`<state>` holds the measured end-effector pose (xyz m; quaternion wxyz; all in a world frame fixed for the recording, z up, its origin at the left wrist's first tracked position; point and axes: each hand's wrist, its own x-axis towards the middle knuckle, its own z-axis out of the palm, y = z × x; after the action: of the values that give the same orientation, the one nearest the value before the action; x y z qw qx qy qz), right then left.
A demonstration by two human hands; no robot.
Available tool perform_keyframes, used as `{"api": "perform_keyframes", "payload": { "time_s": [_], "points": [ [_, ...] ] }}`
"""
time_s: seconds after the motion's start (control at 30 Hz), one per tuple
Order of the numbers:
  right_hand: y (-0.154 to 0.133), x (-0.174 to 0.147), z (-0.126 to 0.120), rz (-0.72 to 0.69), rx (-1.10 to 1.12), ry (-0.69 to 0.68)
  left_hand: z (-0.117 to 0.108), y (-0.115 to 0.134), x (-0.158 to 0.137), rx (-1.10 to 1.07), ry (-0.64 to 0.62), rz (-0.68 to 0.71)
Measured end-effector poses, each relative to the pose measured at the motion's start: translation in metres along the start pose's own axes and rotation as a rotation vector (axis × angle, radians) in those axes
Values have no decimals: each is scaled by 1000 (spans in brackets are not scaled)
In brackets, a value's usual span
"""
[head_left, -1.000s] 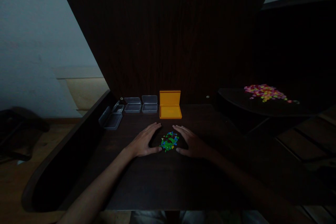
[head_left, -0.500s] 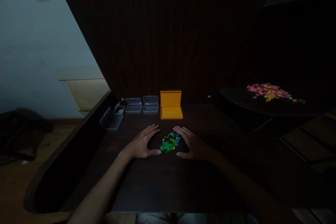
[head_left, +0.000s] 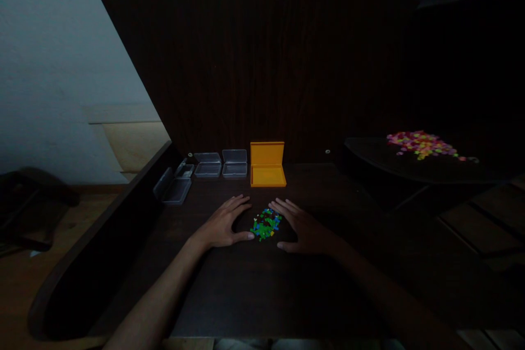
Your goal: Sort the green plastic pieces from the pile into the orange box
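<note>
A small heap of tiny bricks or blocks (head_left: 266, 225), mostly green with blue and a few yellow and white ones, lies on the dark wooden desk (head_left: 246, 295). My left hand (head_left: 225, 224) rests on its left side, thumb and fingers apart, the thumb tip close to the heap's lower left edge. On the other side, my right hand (head_left: 297, 227) curves around the heap with its fingers spread, fingertips at the upper right edge. Neither hand holds anything. Behind the heap stands an orange box (head_left: 268, 175) with its lid raised.
Several clear plastic boxes with raised lids, such as this clear box (head_left: 235, 169), stand left of the orange one. A raised side board (head_left: 102, 235) bounds the desk's left. Multicoloured small pieces (head_left: 424, 145) lie on a dark surface at the right.
Both hands stay nearly in place around the heap. The right fingertips have shifted slightly left over the heap's upper edge. The camera view has moved a little.
</note>
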<state>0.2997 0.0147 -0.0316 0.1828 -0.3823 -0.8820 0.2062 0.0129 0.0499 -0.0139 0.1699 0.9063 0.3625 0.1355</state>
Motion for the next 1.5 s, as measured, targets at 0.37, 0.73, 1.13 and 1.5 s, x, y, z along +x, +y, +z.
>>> {"api": "perform_keyframes", "payload": {
  "time_s": [0.37, 0.73, 1.13, 1.5],
  "points": [
    [3, -3, 2, 43, 4, -20, 3, -3, 2, 23, -16, 3],
    [7, 1, -6, 14, 74, 94, 6, 1, 10, 9, 18, 0],
    [41, 26, -10, 115, 67, 490, 10, -8, 38, 47, 188, -34],
    [81, 66, -23, 223, -23, 673, 16, -15, 47, 144, 221, -82]
  ]
}}
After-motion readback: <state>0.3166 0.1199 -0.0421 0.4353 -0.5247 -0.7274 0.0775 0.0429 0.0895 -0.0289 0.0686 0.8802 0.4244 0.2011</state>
